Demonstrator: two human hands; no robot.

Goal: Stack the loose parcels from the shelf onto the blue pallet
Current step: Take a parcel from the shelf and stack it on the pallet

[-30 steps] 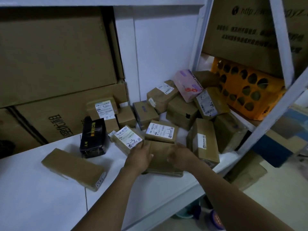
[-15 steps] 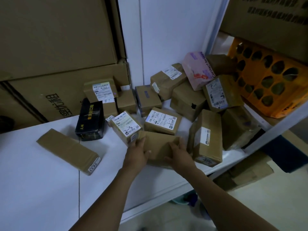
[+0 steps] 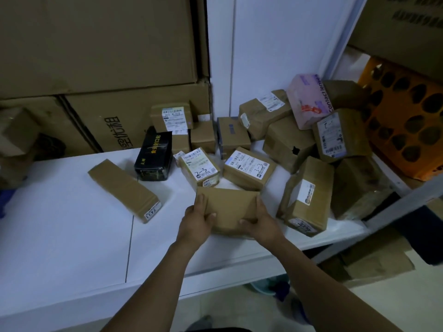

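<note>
A flat brown parcel (image 3: 229, 207) sits near the front of the white shelf (image 3: 72, 236). My left hand (image 3: 197, 219) grips its left edge and my right hand (image 3: 260, 222) grips its right edge, thumbs on top. Behind it lie several loose parcels: a labelled small box (image 3: 200, 167), a labelled box (image 3: 248, 168), a tall box (image 3: 306, 195), a long brown box (image 3: 123, 190), a black box (image 3: 154, 155) and a pink box (image 3: 308, 100). The blue pallet is not in view.
Large cardboard cartons (image 3: 96, 44) stand at the back left of the shelf. An orange perforated crate (image 3: 407, 121) fills the right bay behind a slanted shelf post (image 3: 407, 200). Flattened cardboard (image 3: 374, 257) lies on the floor below.
Both hands have drawn the flat brown parcel toward the shelf's front edge, away from the labelled boxes. The view has moved closer and tilted down.
</note>
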